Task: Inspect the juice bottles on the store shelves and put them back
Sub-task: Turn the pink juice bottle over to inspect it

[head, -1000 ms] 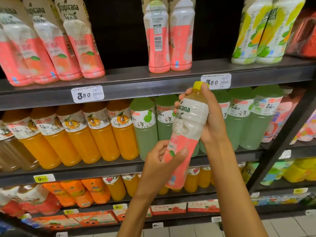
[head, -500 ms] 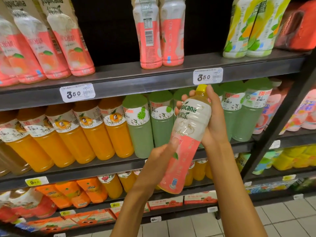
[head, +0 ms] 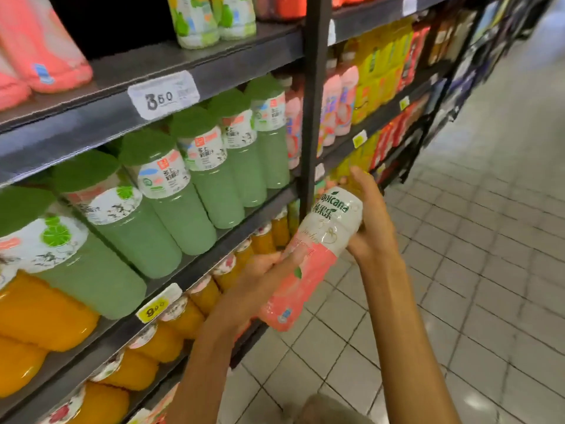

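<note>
Gripping the pink juice bottle [head: 308, 264] at centre frame, left hand [head: 260, 283] curled round its base, right hand [head: 371, 221] wrapping the neck, I should rotate it slowly.

The held bottle [head: 318, 249] is showing a white upper half with green lettering and a salmon-pink lower half. Left of it, the pale green bottles [head: 211, 179] are wearing dark green caps and white labels, and the orange bottles [head: 39, 319] are glowing beside them; behind it, the floor [head: 489, 255] is showing pale grey square tiles.
</note>
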`<state>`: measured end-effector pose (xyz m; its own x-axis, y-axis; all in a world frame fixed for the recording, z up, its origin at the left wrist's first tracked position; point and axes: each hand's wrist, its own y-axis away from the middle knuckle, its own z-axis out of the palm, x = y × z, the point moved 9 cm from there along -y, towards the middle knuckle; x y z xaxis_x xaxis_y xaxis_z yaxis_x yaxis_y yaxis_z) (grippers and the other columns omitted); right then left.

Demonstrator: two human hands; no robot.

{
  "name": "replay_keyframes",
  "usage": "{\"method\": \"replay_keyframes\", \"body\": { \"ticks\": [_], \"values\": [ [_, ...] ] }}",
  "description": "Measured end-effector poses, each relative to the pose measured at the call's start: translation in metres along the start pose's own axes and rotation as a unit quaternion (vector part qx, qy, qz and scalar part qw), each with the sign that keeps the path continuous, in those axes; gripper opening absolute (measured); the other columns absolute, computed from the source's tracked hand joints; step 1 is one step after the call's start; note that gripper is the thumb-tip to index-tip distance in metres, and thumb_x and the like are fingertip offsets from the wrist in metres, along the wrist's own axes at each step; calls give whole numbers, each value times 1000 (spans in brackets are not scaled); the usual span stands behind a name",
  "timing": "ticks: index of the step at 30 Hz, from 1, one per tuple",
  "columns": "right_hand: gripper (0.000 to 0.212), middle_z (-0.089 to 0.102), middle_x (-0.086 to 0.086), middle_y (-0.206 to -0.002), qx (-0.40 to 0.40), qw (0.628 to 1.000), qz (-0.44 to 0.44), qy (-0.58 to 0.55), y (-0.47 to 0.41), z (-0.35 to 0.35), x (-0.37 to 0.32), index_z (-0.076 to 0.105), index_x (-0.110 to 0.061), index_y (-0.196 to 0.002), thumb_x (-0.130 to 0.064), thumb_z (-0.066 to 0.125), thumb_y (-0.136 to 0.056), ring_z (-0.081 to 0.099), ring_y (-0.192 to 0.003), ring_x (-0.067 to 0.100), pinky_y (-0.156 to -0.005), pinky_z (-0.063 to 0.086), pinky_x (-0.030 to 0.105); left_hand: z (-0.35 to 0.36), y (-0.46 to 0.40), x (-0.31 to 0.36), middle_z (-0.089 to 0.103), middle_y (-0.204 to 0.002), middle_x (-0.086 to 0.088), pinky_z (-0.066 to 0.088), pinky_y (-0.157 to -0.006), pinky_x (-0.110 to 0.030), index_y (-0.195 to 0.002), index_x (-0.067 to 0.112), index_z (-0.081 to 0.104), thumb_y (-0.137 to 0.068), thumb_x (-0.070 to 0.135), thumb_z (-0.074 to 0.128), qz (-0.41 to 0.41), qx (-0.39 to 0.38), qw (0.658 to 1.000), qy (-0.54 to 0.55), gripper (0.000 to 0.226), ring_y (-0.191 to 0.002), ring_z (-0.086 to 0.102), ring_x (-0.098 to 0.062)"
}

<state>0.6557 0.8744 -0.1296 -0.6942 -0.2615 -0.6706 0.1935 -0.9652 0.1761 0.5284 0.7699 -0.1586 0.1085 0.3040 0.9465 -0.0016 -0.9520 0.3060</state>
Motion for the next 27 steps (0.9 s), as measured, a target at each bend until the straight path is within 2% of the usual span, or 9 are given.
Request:
{"method": "replay_keyframes", "body": {
  "ticks": [2, 4, 5, 9, 13, 18, 21, 24, 27],
  "values": [
    [26, 61, 4, -67, 47, 998, -48, -5, 23, -31, -24, 56, -13, -74, -28, 54, -95, 60, -66, 18, -63, 50, 31, 22, -5, -7, 75, -88, -9, 57, -68, -29, -105, 7, 68, -70, 48, 69, -16, -56, 997, 55, 54, -76, 70, -19],
    [31, 63, 2, -62, 103, 989, -101, -23, 57, -61, -45, 60, -13, -70, -28, 52, -96, 60, -64, 19, -62, 50, 31, 45, -3, -17, 68, -105, -25, 49, -87, -48, -113, -2, 64, -72, 32, 75, -50, -93, 989, 103, 55, -91, 64, -36],
    [30, 63, 2, -61, 133, 983, -122, -33, 76, -77, -52, 59, -14, -71, -28, 52, -96, 60, -65, 19, -62, 51, 31, 59, 1, -22, 64, -110, -30, 45, -90, -51, -116, -5, 61, -71, 29, 72, -68, -114, 985, 108, 58, -96, 60, -39],
    [27, 62, 2, -63, 226, 957, -178, -38, 162, -127, -69, 53, -15, -71, -32, 56, -92, 59, -64, 19, -59, 51, 28, 122, 36, -41, 64, -106, -29, 50, -77, -38, -116, -4, 61, -66, 29, 74, -118, -243, 958, 94, 61, -91, 61, -35],
    [28, 63, 1, -63, 305, 916, -250, -71, 263, -171, -82, 55, -16, -68, -30, 57, -92, 63, -66, 18, -64, 50, 30, 186, 85, -55, 71, -84, -20, 56, -57, -28, -86, 10, 75, -68, 38, 70, -110, -390, 913, 50, 33, -67, 70, -27],
    [19, 68, 3, -68, 420, 832, -345, -110, 398, -225, -92, 57, -14, -74, -23, 59, -91, 65, -69, 18, -69, 51, 33, 277, 155, -68, 73, -80, -17, 55, -55, -26, -90, 9, 74, -72, 44, 59, -124, -515, 848, -15, 42, -65, 70, -26],
    [23, 68, 3, -69, 465, 784, -386, -142, 477, -254, -91, 62, -14, -68, -22, 61, -89, 65, -66, 17, -64, 52, 32, 328, 207, -79, 74, -81, -13, 55, -55, -27, -84, 15, 78, -75, 43, 58, -129, -593, 792, -70, 35, -67, 71, -25],
    [36, 66, 3, -67, 512, 732, -417, -167, 556, -283, -91, 66, -15, -54, -19, 59, -89, 66, -67, 18, -63, 51, 32, 381, 258, -90, 74, -85, -12, 56, -58, -28, -90, 20, 77, -77, 44, 59, -125, -656, 736, -111, 32, -71, 72, -25],
    [23, 67, 4, -67, 559, 675, -446, -179, 639, -310, -94, 63, -12, -65, -16, 60, -87, 67, -65, 17, -60, 53, 30, 437, 316, -107, 74, -87, -13, 57, -61, -31, -92, 21, 76, -80, 45, 59, -124, -703, 685, -144, 32, -72, 71, -27]
  ]
}}
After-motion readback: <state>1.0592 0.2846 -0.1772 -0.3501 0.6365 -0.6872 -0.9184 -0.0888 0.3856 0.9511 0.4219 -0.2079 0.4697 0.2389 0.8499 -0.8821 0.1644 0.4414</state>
